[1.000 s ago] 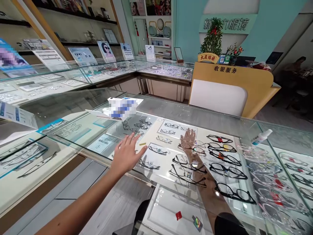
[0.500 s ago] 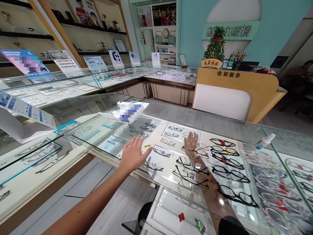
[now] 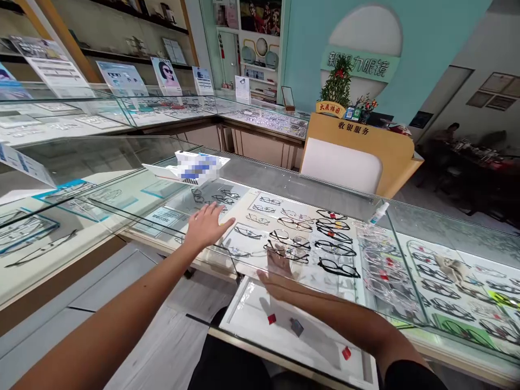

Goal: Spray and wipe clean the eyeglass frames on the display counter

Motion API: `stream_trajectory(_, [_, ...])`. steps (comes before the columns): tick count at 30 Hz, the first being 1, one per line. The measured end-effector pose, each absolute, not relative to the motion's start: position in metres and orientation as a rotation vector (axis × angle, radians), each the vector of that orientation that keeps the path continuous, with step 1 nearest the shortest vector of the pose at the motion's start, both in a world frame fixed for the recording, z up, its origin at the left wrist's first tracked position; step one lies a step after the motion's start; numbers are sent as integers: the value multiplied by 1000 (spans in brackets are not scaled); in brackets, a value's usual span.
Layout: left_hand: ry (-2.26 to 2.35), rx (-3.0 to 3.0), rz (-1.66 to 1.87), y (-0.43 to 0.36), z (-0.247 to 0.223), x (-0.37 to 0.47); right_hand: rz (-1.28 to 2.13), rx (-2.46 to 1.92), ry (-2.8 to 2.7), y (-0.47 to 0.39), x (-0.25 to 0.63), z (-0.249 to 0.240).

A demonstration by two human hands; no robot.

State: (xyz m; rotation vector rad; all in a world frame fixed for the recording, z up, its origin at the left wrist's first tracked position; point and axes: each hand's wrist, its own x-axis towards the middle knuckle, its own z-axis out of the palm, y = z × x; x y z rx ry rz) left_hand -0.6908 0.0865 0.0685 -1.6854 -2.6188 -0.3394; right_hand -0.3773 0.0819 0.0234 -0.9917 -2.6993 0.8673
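My left hand (image 3: 207, 225) lies on the glass top of the display case (image 3: 268, 176), fingers stretched and thumb apart, holding nothing. Near it stands a folded white card sign (image 3: 199, 167). My right hand (image 3: 278, 276) is at the case's near side, seen partly through glass. Its thumb is spread from the fingers and nothing shows in its grip. Black-framed glasses (image 3: 287, 253) overlap its fingertips in the picture; whether they touch I cannot tell. Below my right forearm is a pulled-out white tray (image 3: 239, 314) with red tags (image 3: 271, 319) and a dark square tag (image 3: 296, 326).
Rows of black glasses (image 3: 335, 248) and clear-framed glasses (image 3: 384, 271) lie right of my right hand. A small spray bottle (image 3: 379, 213) stands on the glass. Beyond is a yellow cashier counter (image 3: 353, 143). More glass cases line the left and back.
My right hand has drawn back toward me and left, from deep in the case to its near edge. The view has turned right; my left hand stays on the glass.
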Motion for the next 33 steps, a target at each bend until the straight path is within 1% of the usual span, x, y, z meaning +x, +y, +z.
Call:
stream_trajectory(2, [-2621,-1684,-344,87,68,-691,935,-980,-2721,61,-367,24])
stream_trajectory(4, [-2621,-1688,-343,87,69,-690,1032,-907,-2751,41,-349,36])
stream_trajectory(6, [-2611,-1699,-343,87,70,-689,1135,-836,-2766,23,-329,61])
stream_trajectory(9, [-2601,-1701,-349,87,71,-688,1265,-705,-2766,2,-303,113])
stream_trajectory(11, [-2601,-1698,-349,87,71,-688,1227,-621,-2720,2,-293,153])
stream_trajectory(13, [-2600,-1701,-346,87,70,-688,1132,-631,-2654,17,-291,188])
stream_trajectory(15, [-2598,-1712,-338,87,69,-690,1020,-727,-2585,47,-298,216])
stream_trajectory(17, [-2600,-1722,-331,87,68,-691,933,-857,-2552,88,-312,231])
stream_trajectory(20, [-2604,-1721,-330,87,68,-692,831,-1077,-2587,151,-339,233])
stream_trajectory(25, [-2602,-1728,-334,87,68,-694,691,-1368,-2651,225,-369,205])
stream_trajectory(28, [-2594,-1727,-337,86,69,-693,712,-1497,-2617,247,-377,188])
stream_trajectory(33, [-2602,-1721,-345,85,71,-691,750,-1565,-2631,261,-385,172])
